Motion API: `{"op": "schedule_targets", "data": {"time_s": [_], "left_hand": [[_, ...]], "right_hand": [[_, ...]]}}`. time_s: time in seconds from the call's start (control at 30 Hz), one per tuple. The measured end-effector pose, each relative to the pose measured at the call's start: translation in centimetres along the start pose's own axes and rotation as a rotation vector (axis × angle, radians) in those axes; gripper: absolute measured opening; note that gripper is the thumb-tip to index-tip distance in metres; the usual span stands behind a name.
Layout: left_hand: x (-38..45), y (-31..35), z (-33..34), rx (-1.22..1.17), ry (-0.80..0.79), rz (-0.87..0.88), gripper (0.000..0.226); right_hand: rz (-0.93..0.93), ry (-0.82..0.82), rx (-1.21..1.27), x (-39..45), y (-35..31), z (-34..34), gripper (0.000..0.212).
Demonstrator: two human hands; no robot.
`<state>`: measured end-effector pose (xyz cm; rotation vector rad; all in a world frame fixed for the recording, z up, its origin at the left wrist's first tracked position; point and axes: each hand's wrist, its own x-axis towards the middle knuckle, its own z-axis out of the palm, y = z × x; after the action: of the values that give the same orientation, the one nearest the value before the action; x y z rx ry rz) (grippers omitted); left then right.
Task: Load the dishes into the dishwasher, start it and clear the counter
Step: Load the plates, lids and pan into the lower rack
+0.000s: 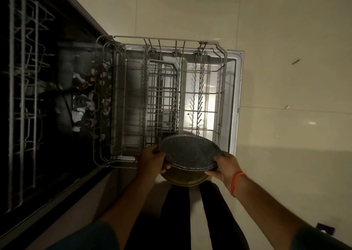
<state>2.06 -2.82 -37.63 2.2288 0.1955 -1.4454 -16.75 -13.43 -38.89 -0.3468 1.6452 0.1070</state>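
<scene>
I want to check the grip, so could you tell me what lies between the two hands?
In the head view, a dark speckled plate stacked on a brass-coloured dish spans from left hand to right hand.

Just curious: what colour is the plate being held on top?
Dark grey with fine pale speckles, the top plate; seen best in the head view.

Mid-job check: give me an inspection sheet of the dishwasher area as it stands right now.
Surface: pale tiled floor; open dishwasher door lying flat.
Job's things: grey wire lower rack pulled out over the door, no dishes seen in it; dark speckled round plate stacked over a brass-coloured round dish.
Clutter: small bits of debris on the floor; pale scraps inside the dark tub.
Hands: left hand and right hand grip the stack's opposite edges.
Cables: nothing seen.
Surroundings: upper wire rack at left.
</scene>
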Motion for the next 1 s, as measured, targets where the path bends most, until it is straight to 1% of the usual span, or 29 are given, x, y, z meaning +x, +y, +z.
{"op": "schedule_targets", "data": {"time_s": [0.13,0.37,0.5,0.57,0.63,0.73,0.9,1.0], "left_hand": [[0.4,0.2,0.3,-0.027,0.013,-0.018,0.014],[2.2,1.1,0.8,-0.062,-0.018,-0.09,0.021],[3.0,1.5,0.4,-0.115,-0.077,-0.175,0.023],[3.4,1.7,0.2,-0.139,-0.099,-0.204,0.024],[3.6,1.7,0.2,-0.162,-0.1,-0.221,0.026],[3.5,1.6,0.5,-0.184,-0.101,-0.24,0.033],[2.4,1.2,1.5,-0.236,-0.1,-0.268,0.043],[2.0,0.6,1.9,-0.29,-0.081,-0.266,0.05]], "right_hand": [[0.013,-0.002,0.003,0.3,-0.4,0.0,0.028],[0.055,-0.029,-0.017,2.4,-1.6,0.2,0.03],[0.07,-0.039,-0.013,3.1,-2.1,0.7,0.036],[0.073,-0.042,0.004,3.3,-2.1,1.0,0.042],[0.074,-0.037,0.037,3.6,-2.0,1.2,0.05],[0.068,-0.021,0.058,3.8,-1.8,1.4,0.055],[0.105,-0.009,0.056,3.4,-1.2,1.2,0.046],[0.127,0.002,0.108,3.0,-0.5,0.9,0.046]]}}
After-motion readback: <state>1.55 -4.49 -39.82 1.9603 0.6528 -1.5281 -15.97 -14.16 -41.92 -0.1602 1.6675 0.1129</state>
